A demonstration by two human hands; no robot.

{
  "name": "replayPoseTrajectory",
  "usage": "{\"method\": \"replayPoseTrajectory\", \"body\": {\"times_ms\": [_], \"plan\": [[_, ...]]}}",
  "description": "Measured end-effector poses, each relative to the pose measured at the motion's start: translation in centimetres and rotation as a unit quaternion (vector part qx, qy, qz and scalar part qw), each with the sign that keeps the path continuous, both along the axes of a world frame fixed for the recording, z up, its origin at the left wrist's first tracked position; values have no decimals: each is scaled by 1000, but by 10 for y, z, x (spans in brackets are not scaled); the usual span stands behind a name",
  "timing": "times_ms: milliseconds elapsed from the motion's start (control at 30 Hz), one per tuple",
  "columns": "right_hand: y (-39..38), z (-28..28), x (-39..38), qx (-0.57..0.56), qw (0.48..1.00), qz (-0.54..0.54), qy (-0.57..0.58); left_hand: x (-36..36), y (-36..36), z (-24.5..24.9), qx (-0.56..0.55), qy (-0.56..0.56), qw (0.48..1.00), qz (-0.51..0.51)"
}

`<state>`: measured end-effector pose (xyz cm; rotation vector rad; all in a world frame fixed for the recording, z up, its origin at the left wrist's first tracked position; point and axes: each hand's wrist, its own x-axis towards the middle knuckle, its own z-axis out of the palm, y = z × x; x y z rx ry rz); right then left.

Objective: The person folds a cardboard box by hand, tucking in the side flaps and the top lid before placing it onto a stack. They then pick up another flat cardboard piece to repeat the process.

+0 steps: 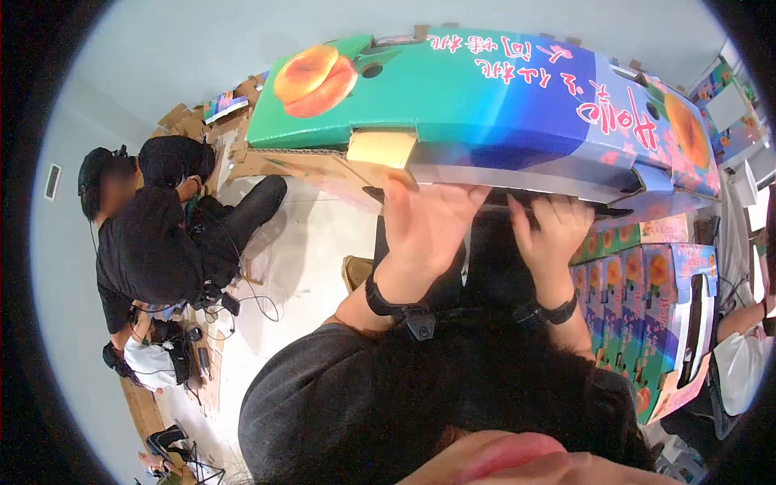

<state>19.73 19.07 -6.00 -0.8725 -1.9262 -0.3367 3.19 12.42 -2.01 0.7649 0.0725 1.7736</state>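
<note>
A large peach gift box [485,101], green, blue and pink with peach pictures, lies across the top of the view with its printed lettering upside down. My left hand [424,230] is at its near lower edge, palm toward me. The left thumb is up against a yellowish cardboard flap [381,149], and the fingertips are partly hidden at the edge. My right hand [554,230] has its fingers bent over a black strip [610,212] along the same edge, thumb to the left. Both wrists wear black bands.
At right stands a row of similar peach boxes [638,299] with black handles. A person in black [162,250] crouches at left, near cables and small gear on the floor. Flattened cardboard [182,121] lies along the wall. Another person's arm [740,318] shows at far right.
</note>
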Motion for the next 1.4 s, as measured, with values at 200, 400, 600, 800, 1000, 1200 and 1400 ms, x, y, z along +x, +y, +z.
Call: {"method": "replayPoseTrajectory", "body": {"times_ms": [200, 400, 600, 800, 1000, 1200, 1400], "plan": [[-2, 1, 1, -7, 1000, -8, -3, -12, -17, 9, -101, 10, 995, 1], [-2, -3, 1, -7, 1000, -8, -1, -19, -19, 4, -64, -54, 995, -54], [0, -10, 3, 16, 1000, -21, 6, -12, -9, -2, -17, -186, 972, -143], [-1, -8, 2, 7, 999, -34, -11, -11, 1, -6, -29, -144, 985, -92], [-3, -11, 0, -8, 1000, -28, -7, -18, 13, -15, 13, -219, 965, -144], [-1, -12, -1, 11, 999, -30, -9, -24, 27, -18, 59, -148, 979, -127], [-5, -8, -8, -5, 1000, -12, -1, -22, 26, -4, -31, -64, 996, 59]]}}
